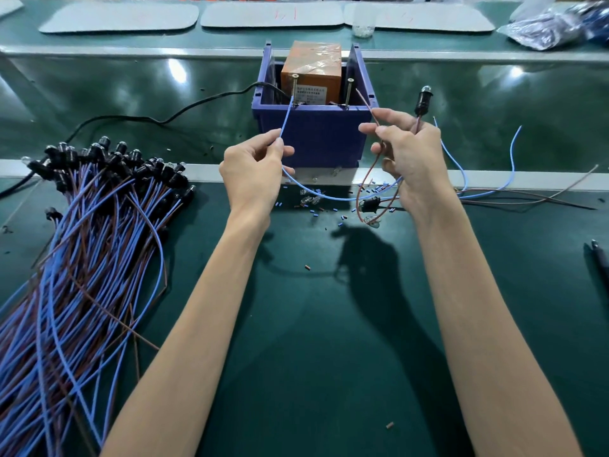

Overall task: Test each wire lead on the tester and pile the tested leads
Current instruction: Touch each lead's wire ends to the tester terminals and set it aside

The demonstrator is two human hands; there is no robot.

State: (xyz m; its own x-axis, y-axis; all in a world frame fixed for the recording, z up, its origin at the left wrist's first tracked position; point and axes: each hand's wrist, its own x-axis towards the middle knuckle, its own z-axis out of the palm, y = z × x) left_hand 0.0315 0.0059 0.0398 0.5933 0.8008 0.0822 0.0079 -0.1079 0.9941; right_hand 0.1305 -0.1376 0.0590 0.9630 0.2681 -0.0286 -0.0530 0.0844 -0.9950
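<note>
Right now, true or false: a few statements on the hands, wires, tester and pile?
1. The left hand pinches the blue wire. True.
2. The right hand holds nothing. False: its fingers pinch the brown wire.
3. The pile lies right of the tester. False: it lies to the left.
4. The tester sits in a blue bin. True.

No legible text. White label [311, 93] on near face of orange box [311, 61]: small printed lines, too blurred to read. Faint red scrawl on far middle white mat [230, 18], unreadable.
</note>
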